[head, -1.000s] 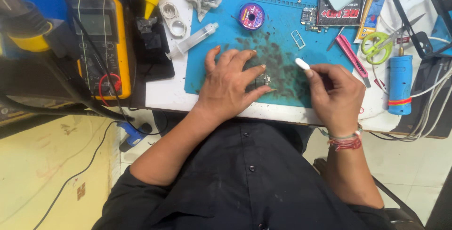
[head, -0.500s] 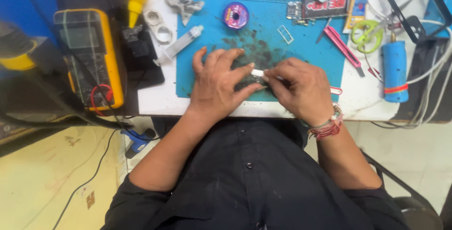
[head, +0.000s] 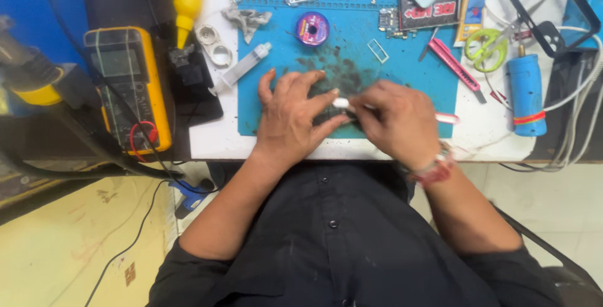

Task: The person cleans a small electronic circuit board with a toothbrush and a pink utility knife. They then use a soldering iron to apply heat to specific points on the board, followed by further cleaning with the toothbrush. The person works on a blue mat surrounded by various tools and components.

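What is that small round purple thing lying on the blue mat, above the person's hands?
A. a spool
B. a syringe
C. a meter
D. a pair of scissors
A: the purple spool is a flat round reel with a hole in its middle, lying on the blue mat above the left hand.

Left of the blue mat (head: 402, 62): yellow multimeter (head: 129, 87), clear syringe (head: 242, 68). On it, purple solder-wick spool (head: 312, 28). Right of it: green scissors (head: 487, 46), blue cylinder tool (head: 526, 93).

Small dark part (head: 331, 118), mostly hidden, flat on blue mat; slim white-tipped tool (head: 342, 103) lying across, perhaps touching.
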